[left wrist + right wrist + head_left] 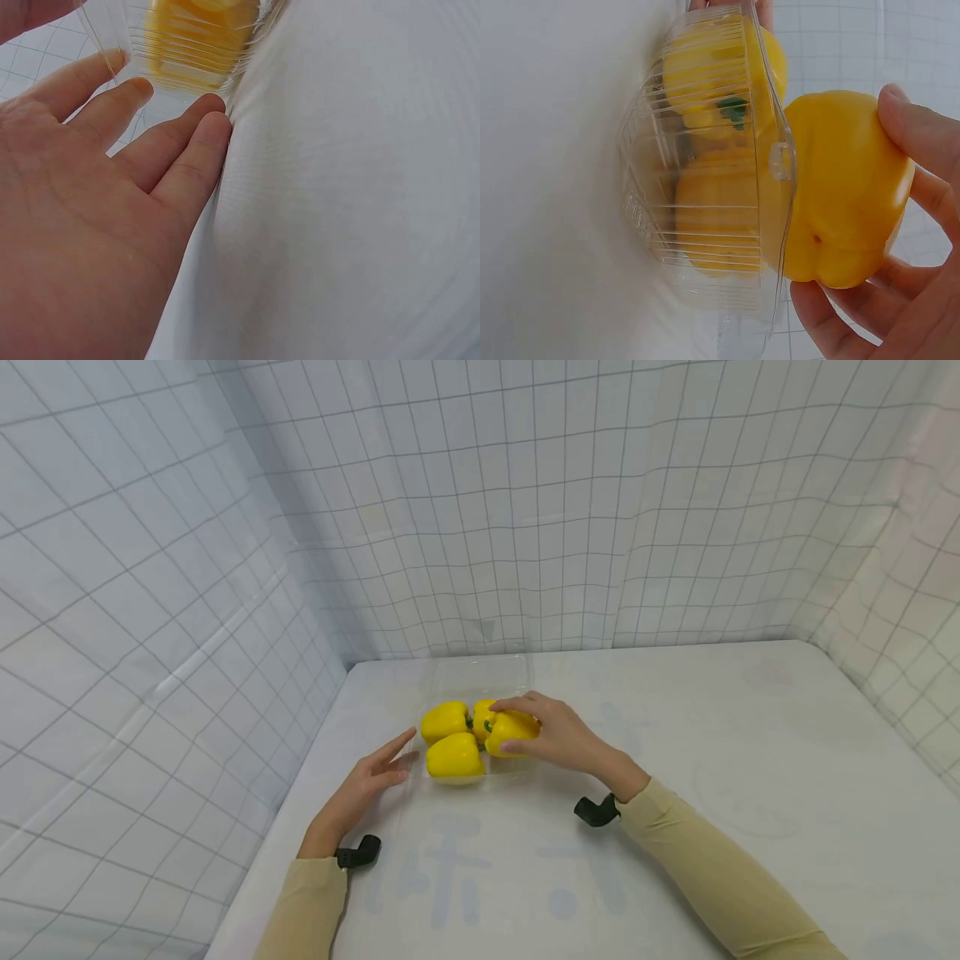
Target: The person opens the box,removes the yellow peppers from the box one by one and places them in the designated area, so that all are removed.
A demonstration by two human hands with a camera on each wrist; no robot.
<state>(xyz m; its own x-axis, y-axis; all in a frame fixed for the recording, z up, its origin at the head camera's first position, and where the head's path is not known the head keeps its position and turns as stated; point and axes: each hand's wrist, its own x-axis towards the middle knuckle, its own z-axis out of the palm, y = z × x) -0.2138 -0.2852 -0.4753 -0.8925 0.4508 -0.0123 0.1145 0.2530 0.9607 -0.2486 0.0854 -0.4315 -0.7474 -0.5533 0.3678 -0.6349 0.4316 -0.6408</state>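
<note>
My right hand (566, 735) grips a yellow bell pepper (510, 732), thumb on one side and fingers on the other. In the right wrist view this pepper (844, 187) stands at the rim of a clear plastic clamshell box (641, 150), higher than the peppers inside. Three more yellow peppers lie in the box: one at the back left (444, 722), one at the front left (455, 757), and one partly hidden behind the held pepper (480, 717). Along the box's left side rests my left hand (367, 787), fingers extended, fingertips right at the ribbed wall in the left wrist view.
The box's clear lid (480, 675) lies folded back toward the rear of the white table (712, 760). White grid-patterned curtains (525, 510) stand behind the table and on both sides. Each wrist carries a black camera mount (596, 811).
</note>
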